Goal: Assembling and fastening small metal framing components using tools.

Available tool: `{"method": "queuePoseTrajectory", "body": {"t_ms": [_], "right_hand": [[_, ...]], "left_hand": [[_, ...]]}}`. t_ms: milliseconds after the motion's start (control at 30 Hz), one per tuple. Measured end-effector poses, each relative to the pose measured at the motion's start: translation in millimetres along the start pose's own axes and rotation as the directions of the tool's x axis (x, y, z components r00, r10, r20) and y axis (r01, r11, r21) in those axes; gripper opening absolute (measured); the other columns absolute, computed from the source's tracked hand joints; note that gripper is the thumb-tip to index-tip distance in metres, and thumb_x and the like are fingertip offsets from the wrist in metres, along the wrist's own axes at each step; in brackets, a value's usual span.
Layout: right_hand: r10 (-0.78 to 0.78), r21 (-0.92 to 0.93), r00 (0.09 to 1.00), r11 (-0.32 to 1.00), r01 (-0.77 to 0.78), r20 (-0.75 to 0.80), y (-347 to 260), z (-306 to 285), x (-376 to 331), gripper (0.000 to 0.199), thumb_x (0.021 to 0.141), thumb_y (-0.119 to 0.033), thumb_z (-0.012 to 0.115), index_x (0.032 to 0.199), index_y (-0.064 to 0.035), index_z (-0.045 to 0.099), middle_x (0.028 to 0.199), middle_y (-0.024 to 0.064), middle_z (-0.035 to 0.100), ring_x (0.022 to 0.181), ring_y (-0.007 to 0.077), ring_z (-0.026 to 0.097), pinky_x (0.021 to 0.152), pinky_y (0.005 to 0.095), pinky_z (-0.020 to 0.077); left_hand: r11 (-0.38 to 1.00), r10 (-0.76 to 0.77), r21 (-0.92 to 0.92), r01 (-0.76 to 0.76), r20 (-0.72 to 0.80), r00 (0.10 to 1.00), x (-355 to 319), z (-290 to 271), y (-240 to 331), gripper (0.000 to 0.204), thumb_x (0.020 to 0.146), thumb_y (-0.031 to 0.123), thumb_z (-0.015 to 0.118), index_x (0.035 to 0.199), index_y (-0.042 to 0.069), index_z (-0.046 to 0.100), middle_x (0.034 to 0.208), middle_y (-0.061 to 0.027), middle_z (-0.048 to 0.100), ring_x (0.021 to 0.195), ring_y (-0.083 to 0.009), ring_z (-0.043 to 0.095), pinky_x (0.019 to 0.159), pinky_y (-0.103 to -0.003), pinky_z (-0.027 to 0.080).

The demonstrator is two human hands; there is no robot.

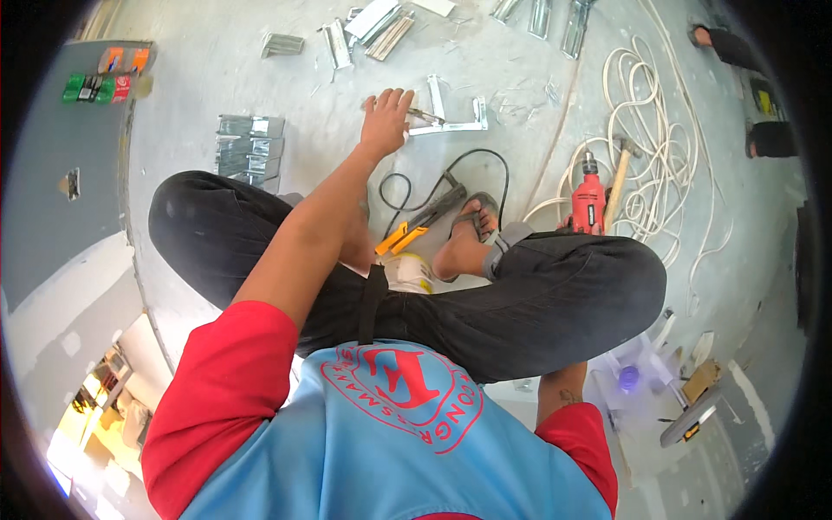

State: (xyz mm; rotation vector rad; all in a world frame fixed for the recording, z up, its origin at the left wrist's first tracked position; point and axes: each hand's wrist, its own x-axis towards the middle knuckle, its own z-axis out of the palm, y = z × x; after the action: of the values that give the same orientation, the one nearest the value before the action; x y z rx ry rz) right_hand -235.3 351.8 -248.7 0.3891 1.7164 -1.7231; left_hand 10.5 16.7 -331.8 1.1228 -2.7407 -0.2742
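My left hand (pixel 386 121) reaches forward to the floor, fingers stretched and spread. Its thumb side meets the end of a bent, silvery metal channel piece (pixel 451 129). A small metal tool, perhaps pliers (pixel 425 115), lies against that piece beside the hand. My right forearm (pixel 563 390) passes behind my right knee, which hides most of my right hand (pixel 565 224). Fingers show at the body of a red power drill (pixel 588 198), and they appear wrapped round it. The drill's bit end points away from me; its handle is hidden.
A black tool with yellow handles (pixel 425 217) lies between my feet beside a black cord (pixel 477 152). Right of the drill are a hammer (pixel 618 178) and coiled white cable (pixel 654 130). Cut metal channels (pixel 250 147) lie left, others (pixel 381 30) at the far side.
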Motion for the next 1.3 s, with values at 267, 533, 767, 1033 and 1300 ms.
{"method": "queuePoseTrajectory", "body": {"t_ms": [267,533,767,1033,1300], "right_hand": [[0.112,-0.181,0.980,0.973,-0.141,-0.164,51,-14,9,0.054,0.085,-0.052,0.060,0.101,-0.0006,0.063,0.088,0.0166,0.066,0.084,0.0281,0.065,0.074,0.0412,0.0506],[0.116,-0.314,0.969,0.932,-0.182,-0.218,53,-31,21,0.055,0.085,-0.053,0.059,0.097,0.0005,0.064,0.084,0.0159,0.067,0.081,0.0286,0.065,0.073,0.0407,0.0506],[0.134,-0.496,0.966,0.838,-0.229,-0.220,33,-43,33,0.057,0.085,-0.054,0.059,0.094,0.0014,0.065,0.080,0.0154,0.067,0.078,0.0290,0.065,0.072,0.0403,0.0506],[-0.177,-0.998,0.984,-0.069,0.006,0.018,-63,-21,94,0.055,0.085,-0.053,0.060,0.085,0.0018,0.066,0.073,0.0161,0.067,0.073,0.0312,0.065,0.070,0.0397,0.0503],[-0.460,-0.743,0.679,0.060,0.667,0.572,-41,143,244,0.025,0.080,-0.030,0.065,0.089,-0.0070,0.068,0.085,0.0162,0.068,0.082,0.0342,0.066,0.071,0.0442,0.0507]], "left_hand": [[0.995,0.081,0.021,-0.095,0.374,0.924,35,7,-16,0.014,0.083,0.014,0.058,0.096,0.010,0.060,0.098,-0.0089,0.060,0.092,-0.0295,0.061,0.080,-0.046,0.047],[0.992,-0.088,-0.065,0.105,0.224,0.971,5,9,-1,0.014,0.089,0.019,0.053,0.090,0.008,0.060,0.094,-0.0115,0.059,0.077,-0.0329,0.063,0.065,-0.044,0.050],[0.965,-0.231,-0.068,0.254,0.245,0.942,0,14,0,0.022,0.085,0.022,0.061,0.100,0.007,0.058,0.102,-0.0127,0.058,0.086,-0.0326,0.061,0.069,-0.046,0.048],[0.980,-0.068,-0.157,0.122,0.313,0.947,-67,-5,81,0.040,0.079,0.030,0.068,0.107,0.005,0.055,0.108,-0.0152,0.057,0.100,-0.0340,0.054,0.081,-0.046,0.042],[0.960,-0.078,-0.173,0.219,0.587,0.806,-179,53,98,0.045,0.076,0.016,0.068,0.113,0.004,0.044,0.099,-0.0189,0.057,0.093,-0.0379,0.060,0.074,-0.047,0.051]]}}
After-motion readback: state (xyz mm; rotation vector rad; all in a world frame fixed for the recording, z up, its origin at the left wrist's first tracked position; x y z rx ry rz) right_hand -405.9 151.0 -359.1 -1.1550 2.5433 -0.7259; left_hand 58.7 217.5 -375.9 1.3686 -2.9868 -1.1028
